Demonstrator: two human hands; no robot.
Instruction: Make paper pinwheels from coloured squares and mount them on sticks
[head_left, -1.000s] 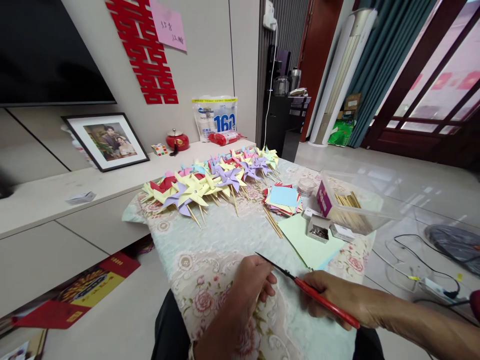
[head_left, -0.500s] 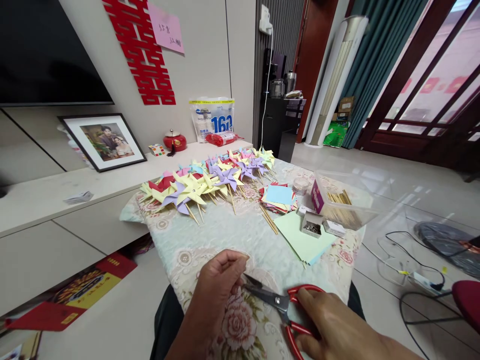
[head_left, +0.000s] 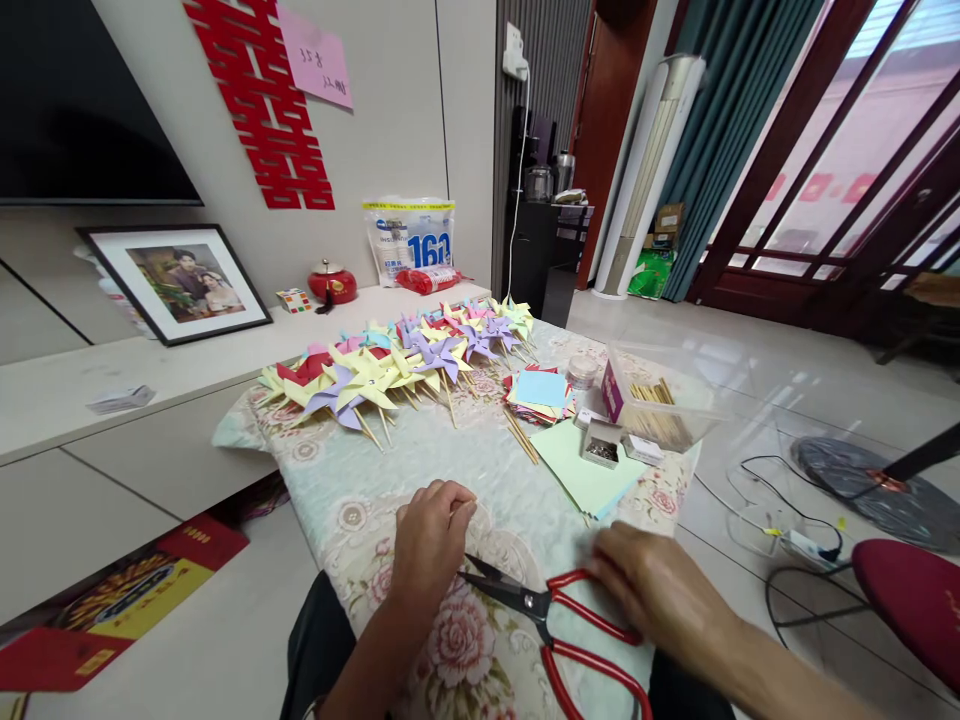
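Note:
Red-handled scissors (head_left: 534,603) lie on the flowered tablecloth with their blades apart, the tips beside my left hand (head_left: 433,535). The fingers of that hand are closed in a pinch, and whatever they may hold is hidden. My right hand (head_left: 652,580) is over the upper scissor handle, smeared by motion, its fingers curled and partly hidden. Beyond it are green paper sheets (head_left: 574,465) with a small open box of metal pins (head_left: 601,445) on them. Several paper pinwheels (head_left: 375,380) on sticks stand in rows at the table's far left.
A stack of coloured paper squares (head_left: 541,388) lies behind a few loose wooden sticks (head_left: 521,438). To the right stands a clear plastic box (head_left: 697,412) holding many sticks. A low white cabinet (head_left: 172,395) runs along the left. A red stool (head_left: 911,600) is at the right.
My right hand has come out of the scissor handles and moved up. The scissors now rest on the cloth with handles spread wider. My left hand stays closed; the whole view has shifted slightly.

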